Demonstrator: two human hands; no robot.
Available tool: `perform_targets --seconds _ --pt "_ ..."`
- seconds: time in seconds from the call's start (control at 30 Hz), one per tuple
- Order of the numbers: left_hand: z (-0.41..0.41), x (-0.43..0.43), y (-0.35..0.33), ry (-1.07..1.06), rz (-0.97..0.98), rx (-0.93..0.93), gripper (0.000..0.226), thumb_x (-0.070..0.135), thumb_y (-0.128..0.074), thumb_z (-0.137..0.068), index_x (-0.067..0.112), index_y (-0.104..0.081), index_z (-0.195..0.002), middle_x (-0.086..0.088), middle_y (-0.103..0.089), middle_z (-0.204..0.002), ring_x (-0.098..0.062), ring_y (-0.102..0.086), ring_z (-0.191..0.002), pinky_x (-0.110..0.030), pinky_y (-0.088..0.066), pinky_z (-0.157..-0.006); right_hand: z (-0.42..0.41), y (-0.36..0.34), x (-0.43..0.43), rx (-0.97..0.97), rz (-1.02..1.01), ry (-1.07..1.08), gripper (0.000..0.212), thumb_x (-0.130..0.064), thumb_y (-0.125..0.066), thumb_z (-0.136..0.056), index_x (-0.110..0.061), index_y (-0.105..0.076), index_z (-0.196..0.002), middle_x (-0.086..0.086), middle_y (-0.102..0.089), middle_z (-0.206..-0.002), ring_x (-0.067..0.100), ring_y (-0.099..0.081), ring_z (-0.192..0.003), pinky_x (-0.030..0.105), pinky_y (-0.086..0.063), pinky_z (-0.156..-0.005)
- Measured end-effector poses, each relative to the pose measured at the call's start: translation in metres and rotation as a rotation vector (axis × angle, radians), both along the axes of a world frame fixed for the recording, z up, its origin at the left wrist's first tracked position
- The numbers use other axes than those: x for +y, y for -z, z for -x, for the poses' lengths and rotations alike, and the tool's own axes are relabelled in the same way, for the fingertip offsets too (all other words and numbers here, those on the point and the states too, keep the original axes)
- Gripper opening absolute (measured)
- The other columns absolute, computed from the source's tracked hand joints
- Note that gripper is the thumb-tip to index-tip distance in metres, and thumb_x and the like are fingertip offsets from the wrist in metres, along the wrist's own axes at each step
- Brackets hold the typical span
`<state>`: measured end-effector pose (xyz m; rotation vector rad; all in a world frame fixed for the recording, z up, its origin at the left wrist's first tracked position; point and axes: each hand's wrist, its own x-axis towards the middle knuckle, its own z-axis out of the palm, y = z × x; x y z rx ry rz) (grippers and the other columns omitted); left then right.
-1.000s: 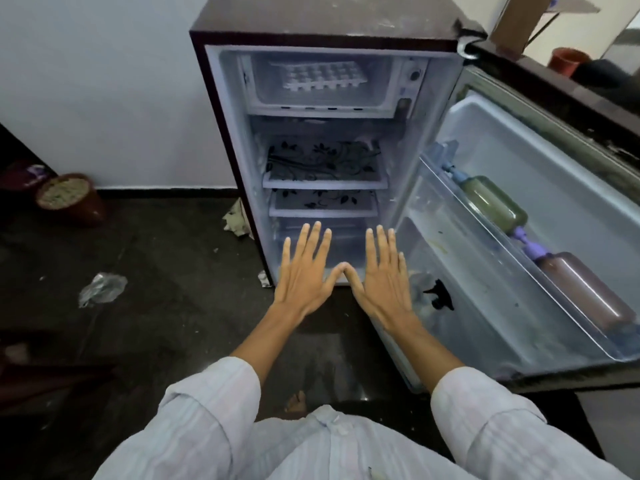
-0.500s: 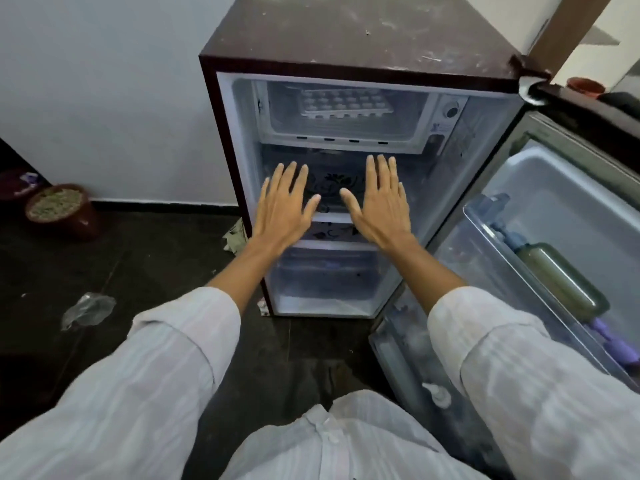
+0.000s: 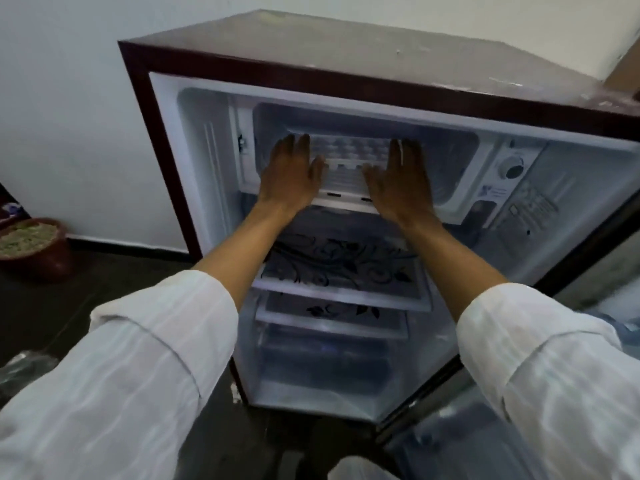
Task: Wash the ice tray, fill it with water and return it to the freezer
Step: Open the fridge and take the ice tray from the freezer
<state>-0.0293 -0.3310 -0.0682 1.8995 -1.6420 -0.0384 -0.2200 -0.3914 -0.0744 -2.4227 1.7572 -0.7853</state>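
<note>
White plastic showed between the two grips: the ice tray [image 3: 349,150] lay flat inside the freezer compartment [image 3: 450,157], at the top of the open fridge [image 3: 311,46]. Left grip [image 3: 291,174] stood at the tray's 9 o'clock end and right grip [image 3: 398,178] at its 3 o'clock end. Both were bare hands with fingers straight and unclenched, holding nothing. I could not tell whether they touched the tray ends, as the frame was soft there. Thermostat dial [image 3: 514,168] sat at 3 o'clock of the compartment, and the patterned shelf [image 3: 339,265] at 6 o'clock below it. A brown pot [image 3: 31,244] stood on the floor at far 9 o'clock.

Progress, as judged: very start. The tray was not yet lifted out, so washing, filling and return all remained. Whether the cells held ice could not be read.

Change against the frame half a second before: both grips then hovered lower, in front of the patterned shelf, with thumbs close together. They had since risen toward 12 o'clock into the compartment mouth and spread apart to bracket the tray. The tray itself had not shifted. The camera had closed in on the fridge.
</note>
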Motion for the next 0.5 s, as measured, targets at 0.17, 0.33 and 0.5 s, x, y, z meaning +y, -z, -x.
perform_targets --seconds 0.17,0.33,0.5 --pt "-0.015 -0.037 -0.001 -0.052 -0.061 0.104 0.053 0.038 -0.037 -0.107 0.008 -0.042 -0.150 -0.023 -0.044 -0.152 -0.039 -0.041 -0.140 -0.045 -0.039 -0.112 0.001 0.006 -0.035 -0.061 -0.076 0.054 0.078 -0.057 -0.033 -0.101 -0.006 -0.015 -0.157 0.018 -0.001 -0.165 0.032 0.002 -0.152 0.045 -0.012 -0.123" --pt "-0.025 -0.050 -0.006 -0.046 -0.102 0.336 0.039 0.023 -0.045 -0.102 -0.007 -0.064 -0.087 -0.032 -0.066 -0.103 -0.044 -0.062 -0.105 -0.044 -0.051 -0.087 -0.002 0.011 -0.056 -0.121 -0.185 0.104 0.079 -0.059 -0.036 -0.099 -0.006 -0.022 -0.155 0.023 -0.002 -0.164 0.037 -0.004 -0.151 0.044 -0.013 -0.123" --pt "-0.014 -0.048 -0.019 -0.103 -0.099 0.376 0.048 0.013 -0.049 -0.100 0.013 -0.038 -0.054 -0.003 -0.041 -0.055 -0.023 -0.052 -0.056 -0.045 -0.038 -0.069 -0.003 0.008 -0.069 -0.130 -0.222 0.136 0.072 -0.059 -0.038 -0.099 -0.011 -0.031 -0.153 0.030 -0.010 -0.160 0.046 -0.009 -0.148 0.050 -0.010 -0.121"
